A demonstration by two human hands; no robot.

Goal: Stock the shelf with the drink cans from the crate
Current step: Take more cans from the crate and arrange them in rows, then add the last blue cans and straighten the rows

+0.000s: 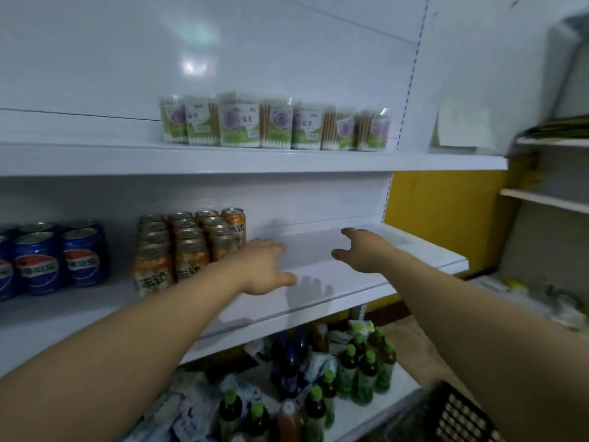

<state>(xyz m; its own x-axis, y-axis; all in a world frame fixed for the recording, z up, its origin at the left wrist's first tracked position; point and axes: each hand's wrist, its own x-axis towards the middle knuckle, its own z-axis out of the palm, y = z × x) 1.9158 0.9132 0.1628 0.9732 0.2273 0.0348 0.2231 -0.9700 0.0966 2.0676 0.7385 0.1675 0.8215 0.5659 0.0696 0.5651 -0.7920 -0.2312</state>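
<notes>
**Both hands empty above the bare stretch of shelf**

The left hand [266, 266] reaches out palm down over the white middle shelf [334, 282]. Its fingers [274, 250] are straight, slightly apart, and hold nothing. The right hand [363, 250] hangs beside it, a gap of bare shelf between the two. Its fingers [349, 233] are spread and loosely bent, also holding nothing. Whether either hand touches the shelf surface cannot be told; a hand-shaped shadow lies on the shelf just under the left fingers.

The orange drink cans [188, 244] stand upright in close rows on the same shelf, just to the left of the left fingers, the nearest can right beside the wrist. Further left of those, well away from the fingers, stands a group of blue cola cans [60, 256].

Above the fingers, on the next shelf up, is a row of cotton swab boxes [274, 126]. Below the fingers, on the lower shelf, stand green-capped bottles [360, 368]. A corner of the black crate [459, 416] shows under the right forearm; its contents are out of sight.
</notes>
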